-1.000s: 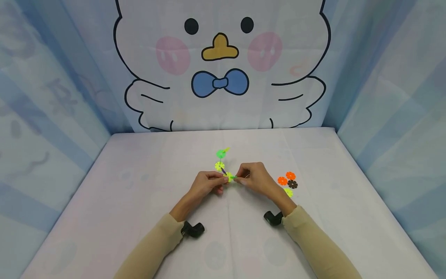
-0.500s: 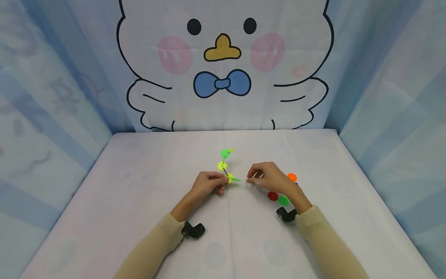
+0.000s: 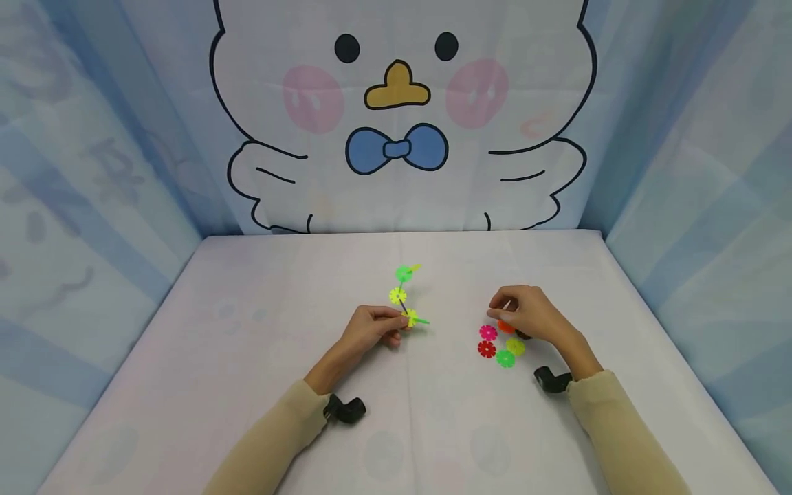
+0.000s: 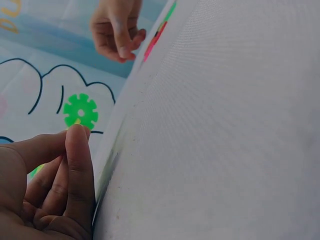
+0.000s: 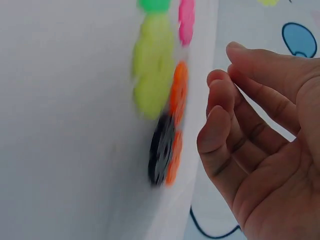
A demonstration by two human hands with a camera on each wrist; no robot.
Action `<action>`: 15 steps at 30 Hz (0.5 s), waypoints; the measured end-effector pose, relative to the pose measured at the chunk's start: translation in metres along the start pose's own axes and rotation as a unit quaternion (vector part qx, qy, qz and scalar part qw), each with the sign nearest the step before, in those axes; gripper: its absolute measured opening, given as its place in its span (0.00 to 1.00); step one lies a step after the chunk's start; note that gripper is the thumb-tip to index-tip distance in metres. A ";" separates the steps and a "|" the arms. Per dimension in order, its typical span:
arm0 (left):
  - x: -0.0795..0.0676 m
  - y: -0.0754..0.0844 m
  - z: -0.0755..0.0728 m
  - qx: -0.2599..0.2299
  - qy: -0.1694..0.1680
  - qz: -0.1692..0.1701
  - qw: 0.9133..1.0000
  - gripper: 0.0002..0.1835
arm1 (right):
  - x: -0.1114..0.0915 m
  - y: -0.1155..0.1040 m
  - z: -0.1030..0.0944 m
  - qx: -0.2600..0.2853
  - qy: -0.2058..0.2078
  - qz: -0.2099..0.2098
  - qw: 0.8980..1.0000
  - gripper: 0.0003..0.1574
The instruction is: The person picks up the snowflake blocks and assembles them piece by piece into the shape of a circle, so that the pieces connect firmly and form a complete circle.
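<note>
My left hand (image 3: 371,326) pinches a yellow notched disc (image 3: 411,317), the near end of a chain of interlocking snowflake discs. A green disc (image 4: 81,111) juts from it to the right, edge-on in the head view. Up the chain follow a dark purple disc seen on edge, another yellow disc (image 3: 398,295), a green one (image 3: 404,273) and a yellow one (image 3: 416,267) on edge. Over the loose discs hovers my right hand (image 3: 532,313), its fingers loosely curved. In the right wrist view thumb and fingertips are apart, with nothing between them.
Loose discs lie flat on the white-covered table (image 3: 297,275) below my right hand: pink (image 3: 488,333), red (image 3: 487,349), green (image 3: 505,358), yellow (image 3: 515,346), orange (image 5: 179,92) and black (image 5: 161,150). A printed cloth (image 3: 396,192) stands behind the table.
My right hand has let go of the green disc at the chain's near end and moved right, over the loose discs. The left hand keeps its pinch on the chain and has hardly moved.
</note>
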State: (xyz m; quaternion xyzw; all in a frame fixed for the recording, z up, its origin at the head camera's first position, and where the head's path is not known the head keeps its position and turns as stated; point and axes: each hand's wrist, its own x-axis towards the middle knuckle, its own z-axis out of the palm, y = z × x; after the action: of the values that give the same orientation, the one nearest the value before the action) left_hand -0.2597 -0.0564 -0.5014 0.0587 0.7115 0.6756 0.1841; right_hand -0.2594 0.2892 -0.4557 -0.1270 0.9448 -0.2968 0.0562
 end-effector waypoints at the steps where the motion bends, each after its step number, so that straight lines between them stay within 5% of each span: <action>1: 0.000 0.000 0.000 0.001 -0.002 0.001 1.000 0.15 | -0.002 0.004 -0.003 -0.002 0.002 0.007 1.000 0.10; 15: -0.002 0.001 0.000 -0.003 -0.002 0.005 1.000 0.14 | -0.015 0.038 -0.023 -0.057 0.003 0.027 0.998 0.18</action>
State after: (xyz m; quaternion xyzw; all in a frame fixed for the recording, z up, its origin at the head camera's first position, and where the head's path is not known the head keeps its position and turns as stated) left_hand -0.2576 -0.0569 -0.5000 0.0630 0.7090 0.6785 0.1818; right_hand -0.2568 0.3357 -0.4582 -0.1036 0.9635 -0.2410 0.0542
